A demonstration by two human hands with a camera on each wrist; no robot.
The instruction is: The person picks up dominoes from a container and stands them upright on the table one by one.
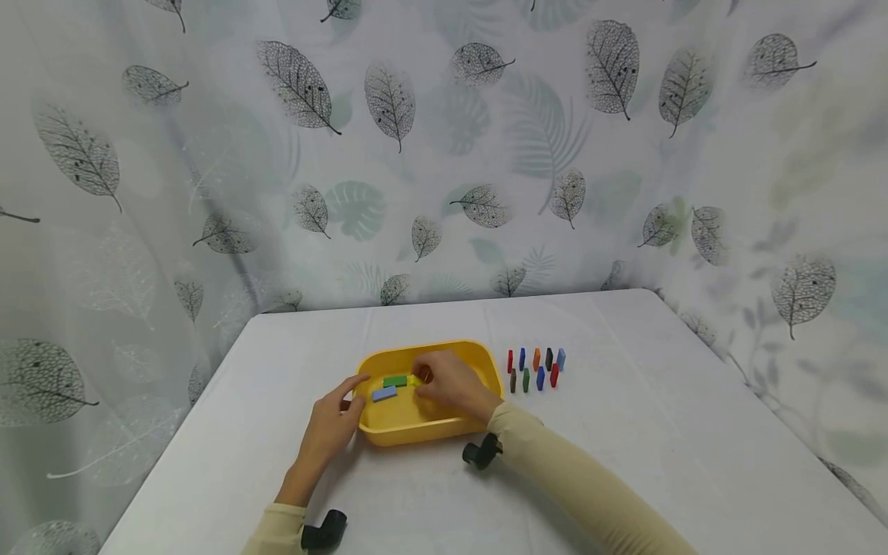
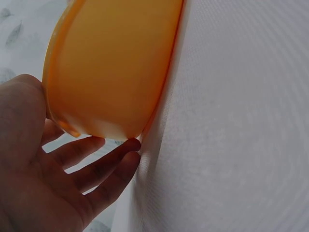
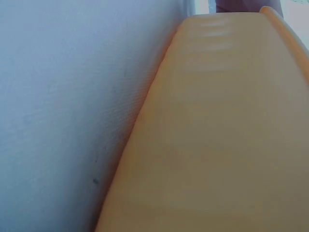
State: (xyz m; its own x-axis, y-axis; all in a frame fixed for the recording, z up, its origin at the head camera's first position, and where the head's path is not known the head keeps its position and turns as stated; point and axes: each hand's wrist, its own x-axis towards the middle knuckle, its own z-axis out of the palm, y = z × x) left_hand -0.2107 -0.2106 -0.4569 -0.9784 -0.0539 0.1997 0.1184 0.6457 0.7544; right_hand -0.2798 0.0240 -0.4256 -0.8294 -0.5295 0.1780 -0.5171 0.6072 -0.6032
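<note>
A shallow yellow tray (image 1: 430,432) stands on the white table. My left hand (image 1: 329,424) holds its left end, with fingers against the outer wall in the left wrist view. Over the tray, my right hand (image 1: 451,381) reaches in with curled fingers and pinches a small yellow block (image 1: 414,380), partly covered by the fingertips. Beside it lie a green block (image 1: 395,381) and a light blue block (image 1: 385,394) on the tray floor. The right wrist view shows only the tray's outer side wall (image 3: 207,135) and the table, not the right hand's fingers.
To the right of the tray, several thin coloured blocks stand upright in two rows, among them an orange block (image 1: 536,359) and a red block (image 1: 554,375). A leaf-patterned curtain (image 1: 444,154) hangs behind the white table (image 1: 659,432).
</note>
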